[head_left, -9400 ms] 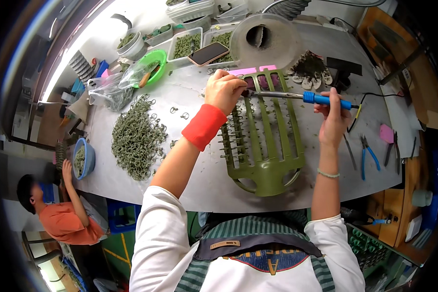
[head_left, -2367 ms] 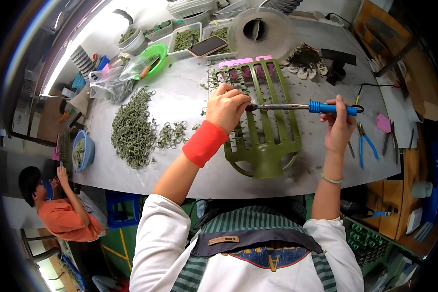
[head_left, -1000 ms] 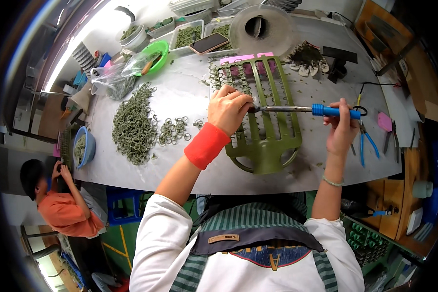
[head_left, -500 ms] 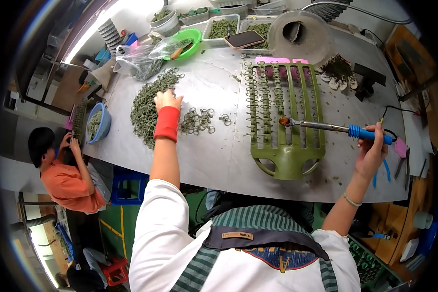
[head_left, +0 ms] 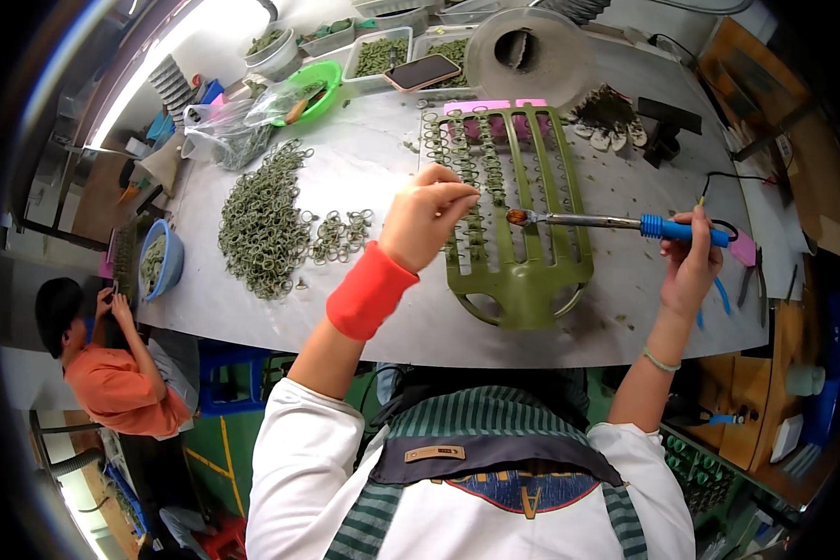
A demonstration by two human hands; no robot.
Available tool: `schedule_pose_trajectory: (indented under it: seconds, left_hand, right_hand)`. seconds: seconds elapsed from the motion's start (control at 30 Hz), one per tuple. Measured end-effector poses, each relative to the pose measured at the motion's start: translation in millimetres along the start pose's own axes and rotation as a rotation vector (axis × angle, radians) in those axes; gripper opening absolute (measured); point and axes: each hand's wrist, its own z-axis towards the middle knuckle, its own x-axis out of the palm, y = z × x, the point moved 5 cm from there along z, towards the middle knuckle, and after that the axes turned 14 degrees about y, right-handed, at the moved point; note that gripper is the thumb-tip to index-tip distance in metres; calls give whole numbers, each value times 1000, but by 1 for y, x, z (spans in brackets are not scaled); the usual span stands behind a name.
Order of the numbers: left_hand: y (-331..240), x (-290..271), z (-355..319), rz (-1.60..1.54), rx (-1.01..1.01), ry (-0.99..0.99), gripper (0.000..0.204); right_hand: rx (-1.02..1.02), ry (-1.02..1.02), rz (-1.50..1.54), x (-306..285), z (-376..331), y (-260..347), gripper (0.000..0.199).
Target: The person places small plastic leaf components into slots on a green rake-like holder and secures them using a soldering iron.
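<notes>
My left hand [head_left: 429, 215], with a red wristband, is over the left bars of a green slotted plastic frame [head_left: 520, 291]. Its fingertips are pinched together; whatever they hold is too small to make out. Rows of small green rings [head_left: 459, 159] line the frame's left bars. In my right hand [head_left: 689, 266] is a soldering iron [head_left: 607, 222] with a blue handle, closed in the fingers. Its brownish tip points left, above the frame's middle. A big pile of green rings [head_left: 261, 224] lies left of my left hand, with a smaller cluster [head_left: 339, 235] beside it.
Behind the pile are a plastic bag [head_left: 224, 131] and a green basin [head_left: 325, 98]. A phone [head_left: 423, 72] rests across tubs of green pieces. A funnel-like hood [head_left: 532, 56], a dirty glove [head_left: 609, 117] and a black stand [head_left: 665, 131] are farther right. A co-worker [head_left: 117, 373] sits at left.
My left hand has moved right from the ring pile to the frame's left bars, its fingers now pinched. My right hand keeps hold of the soldering iron. The view has shifted slightly.
</notes>
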Motion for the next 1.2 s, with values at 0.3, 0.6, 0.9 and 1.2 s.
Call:
schedule_pose_trajectory:
  seconds: [0.3, 0.6, 0.9, 1.2]
  left_hand:
    - [-12, 35, 20, 441, 198, -101, 9]
    - [-15, 29, 19, 509, 228, -87, 13]
    - [96, -43, -47, 354, -259, 146, 9]
    - [93, -20, -63, 605, -101, 56, 14]
  right_hand:
    - [38, 10, 58, 11, 0, -18, 26]
    - [15, 18, 33, -3, 1, -5, 25]
    - [24, 33, 24, 1, -3, 0, 28]
    - [-11, 25, 3, 4, -7, 8, 29]
